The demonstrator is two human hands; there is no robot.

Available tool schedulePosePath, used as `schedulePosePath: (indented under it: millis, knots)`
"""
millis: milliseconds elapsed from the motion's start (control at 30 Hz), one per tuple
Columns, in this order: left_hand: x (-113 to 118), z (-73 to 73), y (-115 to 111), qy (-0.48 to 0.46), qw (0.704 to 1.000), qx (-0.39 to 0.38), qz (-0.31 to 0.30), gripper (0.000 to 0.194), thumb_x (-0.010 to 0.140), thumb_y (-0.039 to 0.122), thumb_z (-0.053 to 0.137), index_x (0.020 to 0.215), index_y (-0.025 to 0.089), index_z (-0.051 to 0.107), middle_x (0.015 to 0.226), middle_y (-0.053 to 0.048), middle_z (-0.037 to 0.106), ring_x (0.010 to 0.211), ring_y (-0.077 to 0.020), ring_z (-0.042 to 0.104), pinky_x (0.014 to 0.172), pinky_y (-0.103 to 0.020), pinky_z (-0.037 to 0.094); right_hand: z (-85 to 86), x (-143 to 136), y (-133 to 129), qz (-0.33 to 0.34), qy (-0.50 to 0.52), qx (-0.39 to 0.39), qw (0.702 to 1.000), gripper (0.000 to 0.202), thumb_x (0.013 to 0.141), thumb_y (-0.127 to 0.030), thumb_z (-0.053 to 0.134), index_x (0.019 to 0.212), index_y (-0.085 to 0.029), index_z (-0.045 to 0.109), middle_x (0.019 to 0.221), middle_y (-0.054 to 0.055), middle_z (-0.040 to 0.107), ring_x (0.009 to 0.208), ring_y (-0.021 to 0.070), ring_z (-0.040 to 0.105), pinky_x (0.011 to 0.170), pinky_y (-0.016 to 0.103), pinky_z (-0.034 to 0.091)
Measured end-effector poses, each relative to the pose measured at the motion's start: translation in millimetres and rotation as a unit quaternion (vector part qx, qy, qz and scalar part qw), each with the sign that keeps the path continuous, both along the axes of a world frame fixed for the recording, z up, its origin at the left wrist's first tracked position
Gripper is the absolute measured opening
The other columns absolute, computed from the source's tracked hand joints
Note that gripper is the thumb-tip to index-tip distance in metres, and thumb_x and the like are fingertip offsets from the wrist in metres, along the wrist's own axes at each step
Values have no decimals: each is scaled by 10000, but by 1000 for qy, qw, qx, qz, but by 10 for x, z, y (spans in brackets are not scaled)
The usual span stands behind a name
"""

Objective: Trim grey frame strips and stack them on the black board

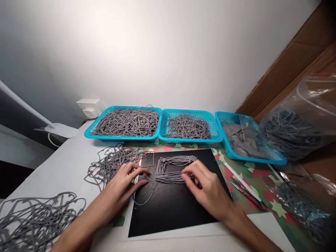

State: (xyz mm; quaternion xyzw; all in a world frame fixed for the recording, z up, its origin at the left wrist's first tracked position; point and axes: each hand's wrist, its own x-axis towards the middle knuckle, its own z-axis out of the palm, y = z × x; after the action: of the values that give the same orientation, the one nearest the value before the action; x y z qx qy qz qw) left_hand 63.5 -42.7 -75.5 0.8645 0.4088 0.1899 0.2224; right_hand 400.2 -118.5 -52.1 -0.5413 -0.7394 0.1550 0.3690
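Observation:
A stack of thin grey rectangular rubber loops (pixel 170 178) lies on the black mat (pixel 168 210). My right hand (pixel 203 180) is over the stack's right side, thumb and forefinger pinched at its near edge on a grey loop. My left hand (pixel 131 180) rests at the mat's left edge, with thumb and forefinger apart. A single grey loop (pixel 144 203) curves out from under it onto the mat; the rest of that loop is partly hidden. Beside my left hand is a tangled pile of grey loops (pixel 105 166), partly covered by that hand.
Behind the mat stand a left blue basket (pixel 120 139) and a middle blue basket (pixel 191 140), both full of grey strands. The right blue basket (pixel 252 160) holds flat grey pieces. Red-handled scissors (pixel 249 197), plastic bags (pixel 291 136), another loop pile (pixel 39 220) and a lamp base (pixel 63 130) surround the area.

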Motion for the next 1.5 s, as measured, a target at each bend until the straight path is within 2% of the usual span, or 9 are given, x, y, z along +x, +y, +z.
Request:
schedulePosePath:
  millis: [133,367,567,700,933,1033,1200,1333,1500]
  knots:
    - [93,-110,-11,0,996,84,-9,291,1246,362,448,1112,255,683,1216,-93,674,1101,-289,659,944,-397,572,-26,-266,-104,114,-118,64,984,283,1248,-270,459,1159,-188,714,1061,82,755,922,255,779,762,358,589]
    - [185,-37,-453,-10,994,90,-53,189,1240,271,495,1141,266,655,1162,-57,726,1074,-273,651,974,-380,523,-9,-424,-205,155,-41,-22,987,433,1201,-538,612,1448,-185,658,1263,109,757,1074,266,808,856,362,646]
    - [281,190,-563,-39,992,84,-84,176,1256,299,505,1283,284,678,1091,-33,737,1019,-248,668,907,-331,512,212,-350,-282,197,35,-69,977,162,1223,-275,588,1117,-235,703,1052,28,764,954,197,753,834,306,574]
    - [198,353,-486,-41,990,-60,-123,246,1247,235,490,1231,300,726,1157,-43,729,1076,-214,695,975,-288,542,404,-129,-389,153,54,-59,985,79,1174,-188,621,1138,-248,657,1093,36,757,1011,198,756,891,301,594]
    - [248,740,-726,-104,955,-257,-106,262,1239,366,538,1189,332,793,1161,-22,787,1113,-210,753,1020,-255,598,628,186,-727,70,94,-117,986,35,1119,-273,769,1127,-307,767,1006,7,817,919,197,821,841,256,657]
    - [310,661,-706,-108,948,-289,-79,269,1221,446,569,1152,340,806,1113,-20,806,1030,-228,769,930,-285,632,585,244,-756,13,171,-172,970,130,1107,-420,794,1069,-298,815,818,4,780,722,199,794,719,280,676]
    - [384,242,-621,-116,964,-237,-34,228,1198,473,607,1252,317,764,1133,-38,786,1018,-234,766,911,-314,630,183,387,-764,-51,250,-322,912,400,1080,-632,746,1025,-238,781,792,20,761,646,196,769,588,279,633]
    - [386,122,-688,-93,981,-169,-34,206,1206,470,606,1206,310,736,1184,-37,749,1098,-238,728,966,-326,594,-39,576,-869,-95,82,-294,947,353,1104,-559,713,954,-248,789,701,-10,670,617,178,658,534,271,488]
    - [415,131,-765,-36,992,-103,-67,275,1191,512,642,1064,279,714,1064,-25,747,984,-251,678,874,-333,558,39,571,-767,-111,-11,-199,974,154,1097,-437,743,1102,-285,765,908,-8,703,638,169,589,623,311,485]
